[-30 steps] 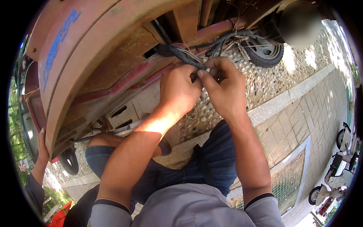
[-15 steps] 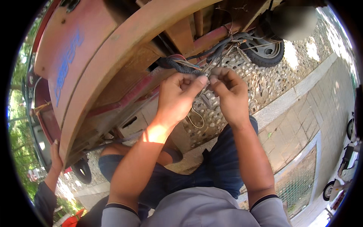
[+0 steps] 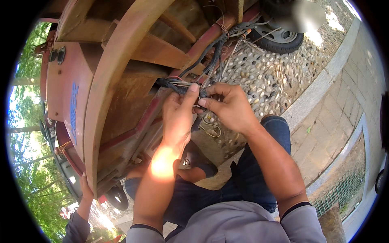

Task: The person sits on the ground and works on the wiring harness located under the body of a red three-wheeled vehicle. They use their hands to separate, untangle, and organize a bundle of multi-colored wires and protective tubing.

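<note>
Black wiring (image 3: 203, 93), pinched between both hands (image 3: 177, 113) (image 3: 231, 106)

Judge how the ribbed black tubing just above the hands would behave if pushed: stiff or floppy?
The ribbed black tubing would probably flex rather than flop, given its gentle curve. Its ridged surface might make it less slippery. It seems unlikely to roll freely, since it runs among other cables along the red rail.

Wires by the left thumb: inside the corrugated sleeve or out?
Out: several wires show uncovered along the black corrugated sleeve, above the left hand.
</note>
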The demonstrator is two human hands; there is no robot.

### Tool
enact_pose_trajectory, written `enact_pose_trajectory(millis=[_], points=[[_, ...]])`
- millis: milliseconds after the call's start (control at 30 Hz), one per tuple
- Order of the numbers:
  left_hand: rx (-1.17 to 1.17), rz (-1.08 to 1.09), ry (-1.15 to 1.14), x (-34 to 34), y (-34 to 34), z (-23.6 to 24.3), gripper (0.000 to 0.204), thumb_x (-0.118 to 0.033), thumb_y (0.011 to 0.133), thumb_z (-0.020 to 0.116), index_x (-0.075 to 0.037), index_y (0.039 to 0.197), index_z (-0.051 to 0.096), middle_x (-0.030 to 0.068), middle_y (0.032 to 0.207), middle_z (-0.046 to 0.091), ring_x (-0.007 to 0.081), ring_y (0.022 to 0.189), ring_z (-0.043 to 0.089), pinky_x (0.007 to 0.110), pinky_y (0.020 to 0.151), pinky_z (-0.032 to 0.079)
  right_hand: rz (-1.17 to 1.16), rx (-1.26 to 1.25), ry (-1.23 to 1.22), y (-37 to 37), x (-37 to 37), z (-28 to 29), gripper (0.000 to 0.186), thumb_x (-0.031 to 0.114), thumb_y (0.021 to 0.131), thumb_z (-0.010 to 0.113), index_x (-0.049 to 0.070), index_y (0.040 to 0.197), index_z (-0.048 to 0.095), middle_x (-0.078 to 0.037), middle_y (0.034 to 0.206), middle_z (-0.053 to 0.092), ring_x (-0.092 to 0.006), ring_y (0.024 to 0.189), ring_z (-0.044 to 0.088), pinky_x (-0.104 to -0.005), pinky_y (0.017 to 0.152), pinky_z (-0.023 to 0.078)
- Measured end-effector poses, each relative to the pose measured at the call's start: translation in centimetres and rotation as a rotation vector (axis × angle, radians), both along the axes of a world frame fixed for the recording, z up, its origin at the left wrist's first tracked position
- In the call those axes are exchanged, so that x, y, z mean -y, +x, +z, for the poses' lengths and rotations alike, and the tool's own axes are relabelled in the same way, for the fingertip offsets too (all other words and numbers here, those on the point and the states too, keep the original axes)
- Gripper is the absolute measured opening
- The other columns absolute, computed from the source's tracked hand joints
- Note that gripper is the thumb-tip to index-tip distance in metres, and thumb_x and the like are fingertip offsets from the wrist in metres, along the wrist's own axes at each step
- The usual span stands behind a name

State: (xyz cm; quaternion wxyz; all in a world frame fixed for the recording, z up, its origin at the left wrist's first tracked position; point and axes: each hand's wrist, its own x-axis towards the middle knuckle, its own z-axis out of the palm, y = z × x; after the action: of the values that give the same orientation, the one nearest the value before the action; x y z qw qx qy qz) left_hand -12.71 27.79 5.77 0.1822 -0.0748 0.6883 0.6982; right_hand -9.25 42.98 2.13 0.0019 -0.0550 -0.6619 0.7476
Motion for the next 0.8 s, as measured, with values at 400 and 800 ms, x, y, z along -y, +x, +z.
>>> enact_pose_trajectory(millis=[400, 800], points=[[-0.214, 0.001, -0.052, 0.0, 1.6, -1.2, 0.026, -0.023, 0.101, 0.069, 0.002, 0.109, 0.067, 0.0046, 0.1, 0.069, 0.0082, 0.092, 0.059, 0.025, 0.085, 0.046, 0.013, 0.06, -0.317, -0.3, -1.0, -0.6, 0.016, 0.009, 0.092, 0.071, -0.005, 0.099, 0.066, -0.004, 0.079, 0.066, -0.0099, 0.067, 0.058, -0.0277, 0.062, 0.049], [-0.101, 0.226, 0.051, -3.0, -0.5, -2.3, 0.024, -0.026, 0.106, 0.062, -0.003, 0.101, 0.066, 0.0015, 0.09, 0.067, 0.0089, 0.079, 0.059, 0.026, 0.072, 0.046, -0.246, 0.189, -0.496, -3.8, 0.9, 1.0, 0.021, 0.017, 0.097, 0.071, -0.001, 0.088, 0.068, -0.003, 0.074, 0.063, -0.0101, 0.062, 0.053, -0.0261, 0.056, 0.041]])
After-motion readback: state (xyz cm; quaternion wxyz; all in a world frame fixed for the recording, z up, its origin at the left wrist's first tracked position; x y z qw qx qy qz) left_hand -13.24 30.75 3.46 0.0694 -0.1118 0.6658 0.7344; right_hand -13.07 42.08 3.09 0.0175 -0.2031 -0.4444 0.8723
